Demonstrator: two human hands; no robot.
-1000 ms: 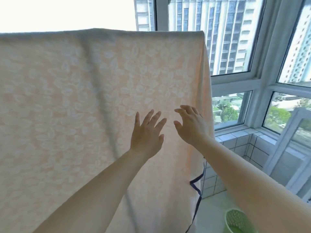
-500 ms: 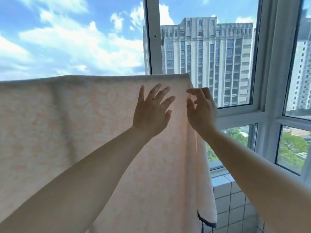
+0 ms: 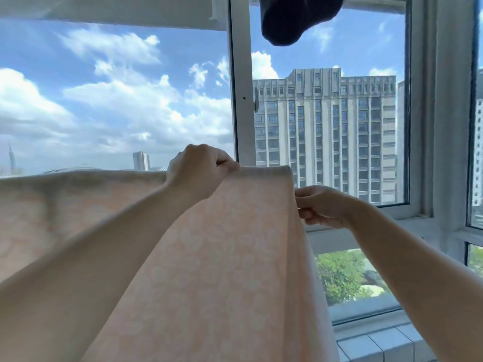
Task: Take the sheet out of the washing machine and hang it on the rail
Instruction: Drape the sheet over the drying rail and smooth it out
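Observation:
A pale pink sheet (image 3: 235,257) with a faint leaf pattern hangs draped over a rail that the cloth hides. Its folded top edge runs across the view at mid height. My left hand (image 3: 198,171) grips that top edge near the right end, fingers curled over the fold. My right hand (image 3: 321,206) pinches the sheet's right side edge just below the top corner.
White window frames (image 3: 241,87) stand right behind the sheet, with tall buildings outside. A dark garment (image 3: 287,19) hangs overhead at the top. A tiled ledge (image 3: 379,343) lies at the lower right.
Both hands rose from lying flat near the sheet's front to its top right corner and closed on the cloth. The view tilted upward.

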